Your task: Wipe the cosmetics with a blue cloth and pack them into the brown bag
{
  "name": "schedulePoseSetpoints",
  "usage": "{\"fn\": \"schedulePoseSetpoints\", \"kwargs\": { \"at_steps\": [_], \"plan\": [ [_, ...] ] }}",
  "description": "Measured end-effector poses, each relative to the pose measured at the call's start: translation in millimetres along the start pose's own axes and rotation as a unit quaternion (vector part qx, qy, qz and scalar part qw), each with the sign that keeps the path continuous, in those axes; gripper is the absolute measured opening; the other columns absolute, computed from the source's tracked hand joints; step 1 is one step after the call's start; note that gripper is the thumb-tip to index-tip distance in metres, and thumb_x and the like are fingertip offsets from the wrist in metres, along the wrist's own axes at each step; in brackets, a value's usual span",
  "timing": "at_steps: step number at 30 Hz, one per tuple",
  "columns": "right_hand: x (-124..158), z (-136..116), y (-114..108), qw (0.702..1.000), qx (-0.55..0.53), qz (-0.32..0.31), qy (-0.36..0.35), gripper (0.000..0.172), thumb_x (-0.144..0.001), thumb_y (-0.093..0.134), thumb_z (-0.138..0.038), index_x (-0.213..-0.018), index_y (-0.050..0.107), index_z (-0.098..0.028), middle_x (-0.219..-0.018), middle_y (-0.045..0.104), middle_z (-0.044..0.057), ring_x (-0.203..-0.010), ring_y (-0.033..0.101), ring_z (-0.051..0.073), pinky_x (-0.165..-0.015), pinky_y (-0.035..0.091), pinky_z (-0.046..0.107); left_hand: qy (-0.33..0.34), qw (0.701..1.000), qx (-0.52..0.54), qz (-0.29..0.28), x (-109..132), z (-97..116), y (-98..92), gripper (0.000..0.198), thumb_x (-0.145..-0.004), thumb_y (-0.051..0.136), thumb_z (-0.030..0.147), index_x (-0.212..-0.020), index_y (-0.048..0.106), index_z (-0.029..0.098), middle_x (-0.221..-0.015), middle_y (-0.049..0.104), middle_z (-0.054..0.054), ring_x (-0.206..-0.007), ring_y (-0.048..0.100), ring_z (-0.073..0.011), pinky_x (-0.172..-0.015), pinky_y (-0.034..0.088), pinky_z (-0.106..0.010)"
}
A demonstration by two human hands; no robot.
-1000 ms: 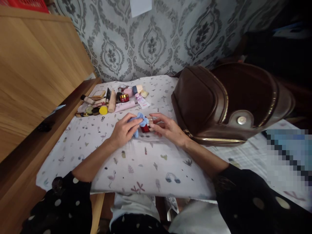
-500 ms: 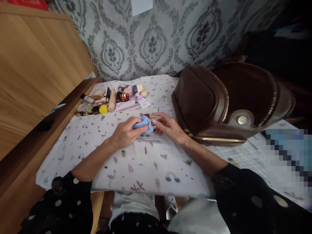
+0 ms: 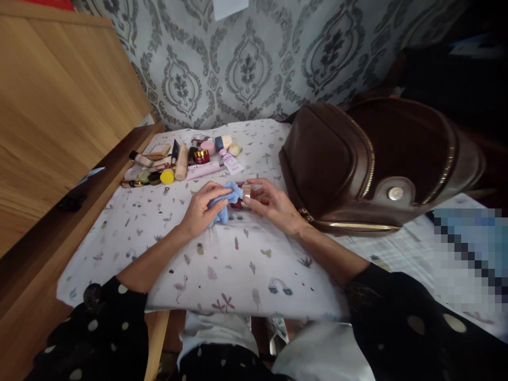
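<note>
My left hand (image 3: 200,210) is closed on a crumpled light-blue cloth (image 3: 220,207), pressing it against the left end of a small dark red bottle with a shiny pinkish cap (image 3: 246,191). The fingers of my right hand (image 3: 274,207) grip the bottle at its cap end. It is held sideways just above the patterned white sheet (image 3: 222,264); the cloth covers part of its red body. Beyond my left hand lies a cluster of cosmetics, including a beige tube (image 3: 181,162), a red jar with a gold lid (image 3: 201,156) and a yellow round lid (image 3: 167,176).
A large brown leather bag (image 3: 329,159) with gold zippers stands close by my right hand. To the left rises a wooden panel (image 3: 67,100). A patterned wall (image 3: 248,69) closes off the back. A pink tube (image 3: 204,170) lies at the cluster's front.
The blue cloth and my left hand have shifted slightly left, and the bottle has turned, showing more of its red body and shiny cap. My right hand stays at the cap end.
</note>
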State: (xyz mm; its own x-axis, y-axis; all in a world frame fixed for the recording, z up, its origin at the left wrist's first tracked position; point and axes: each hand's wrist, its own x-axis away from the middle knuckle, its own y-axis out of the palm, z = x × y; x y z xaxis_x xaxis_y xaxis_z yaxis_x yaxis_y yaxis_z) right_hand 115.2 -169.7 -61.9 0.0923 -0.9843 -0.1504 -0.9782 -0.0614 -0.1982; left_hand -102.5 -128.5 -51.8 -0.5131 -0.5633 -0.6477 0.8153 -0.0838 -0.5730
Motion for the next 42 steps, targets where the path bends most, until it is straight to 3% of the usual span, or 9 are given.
{"fn": "schedulePoseSetpoints", "kwargs": {
  "at_steps": [4, 7, 15, 21, 26, 30, 37, 42],
  "plan": [
    [2, -3, -1, 1.000, 0.021, -0.017, 0.013, 0.052, -0.082, 0.064, -0.059, -0.115, 0.057, -0.020, -0.067, 0.059, -0.002, -0.056, 0.060, 0.015, -0.051, 0.045, 0.027, 0.009, 1.000, -0.010, 0.005, 0, 2, -0.4, 0.022, -0.096, 0.057, 0.025, -0.114, 0.070, 0.020, -0.099, 0.063, -0.006, -0.092, 0.063, -0.0161, -0.082, 0.053, -0.031],
    [2, -5, -1, 0.999, 0.041, -0.023, 0.020, 0.051, -0.083, 0.061, -0.063, -0.112, 0.057, -0.021, -0.062, 0.058, -0.003, -0.054, 0.060, 0.016, -0.052, 0.046, 0.027, 0.042, 0.998, -0.049, 0.007, 1, 5, -0.8, 0.023, -0.098, 0.054, 0.024, -0.115, 0.069, 0.022, -0.100, 0.061, -0.005, -0.091, 0.063, -0.0155, -0.080, 0.053, -0.030],
    [0, -3, 1, 1.000, 0.025, 0.010, 0.004, 0.045, -0.082, 0.062, -0.063, -0.095, 0.055, -0.020, -0.084, 0.061, 0.002, -0.061, 0.060, 0.014, -0.051, 0.048, 0.027, 0.091, 0.986, -0.131, -0.037, 2, 8, -4.0, 0.024, -0.098, 0.052, 0.022, -0.113, 0.071, 0.024, -0.104, 0.060, -0.006, -0.090, 0.061, -0.0145, -0.077, 0.053, -0.027],
    [0, -1, -2, 1.000, 0.016, 0.014, 0.021, 0.054, -0.087, 0.058, -0.059, -0.125, 0.049, -0.022, -0.078, 0.060, -0.001, -0.055, 0.058, 0.014, -0.051, 0.049, 0.028, 0.119, 0.984, -0.109, -0.071, 2, 3, -7.0, 0.022, -0.096, 0.054, 0.019, -0.106, 0.073, 0.021, -0.103, 0.061, -0.007, -0.091, 0.061, -0.0151, -0.076, 0.052, -0.027],
    [-1, 1, -2, 1.000, 0.016, -0.013, -0.001, 0.053, -0.082, 0.063, -0.057, -0.119, 0.053, -0.020, -0.086, 0.059, 0.001, -0.059, 0.056, 0.013, -0.051, 0.048, 0.028, 0.105, 0.986, -0.097, -0.083, 2, 1, -5.8, 0.021, -0.096, 0.055, 0.019, -0.108, 0.072, 0.021, -0.104, 0.062, -0.007, -0.094, 0.061, -0.0162, -0.081, 0.053, -0.029],
    [-1, 3, 0, 1.000, 0.009, 0.007, -0.004, 0.059, -0.073, 0.073, -0.053, -0.118, 0.053, -0.021, -0.097, 0.059, 0.003, -0.060, 0.053, 0.011, -0.050, 0.045, 0.026, 0.095, 0.989, -0.091, -0.063, 3, 1, -3.3, 0.022, -0.096, 0.054, 0.019, -0.109, 0.071, 0.021, -0.103, 0.062, -0.007, -0.094, 0.062, -0.0164, -0.083, 0.054, -0.030],
    [0, -7, 1, 0.994, -0.083, 0.025, 0.063, 0.046, -0.079, 0.066, -0.059, -0.103, 0.061, -0.021, -0.064, 0.056, -0.001, -0.057, 0.056, 0.016, -0.052, 0.045, 0.029, 0.140, 0.976, -0.158, -0.056, 4, 8, -4.0, 0.023, -0.096, 0.053, 0.017, -0.108, 0.073, 0.023, -0.103, 0.062, -0.007, -0.089, 0.061, -0.0146, -0.073, 0.051, -0.025],
    [-1, -15, -1, 0.973, -0.196, 0.014, 0.120, 0.046, -0.076, 0.066, -0.063, -0.093, 0.057, -0.020, -0.070, 0.061, 0.003, -0.056, 0.058, 0.016, -0.048, 0.040, 0.027, 0.129, 0.984, -0.116, -0.038, 3, 9, -4.0, 0.022, -0.096, 0.054, 0.016, -0.108, 0.071, 0.022, -0.103, 0.060, -0.007, -0.091, 0.061, -0.0148, -0.076, 0.053, -0.026]
  ]
}}
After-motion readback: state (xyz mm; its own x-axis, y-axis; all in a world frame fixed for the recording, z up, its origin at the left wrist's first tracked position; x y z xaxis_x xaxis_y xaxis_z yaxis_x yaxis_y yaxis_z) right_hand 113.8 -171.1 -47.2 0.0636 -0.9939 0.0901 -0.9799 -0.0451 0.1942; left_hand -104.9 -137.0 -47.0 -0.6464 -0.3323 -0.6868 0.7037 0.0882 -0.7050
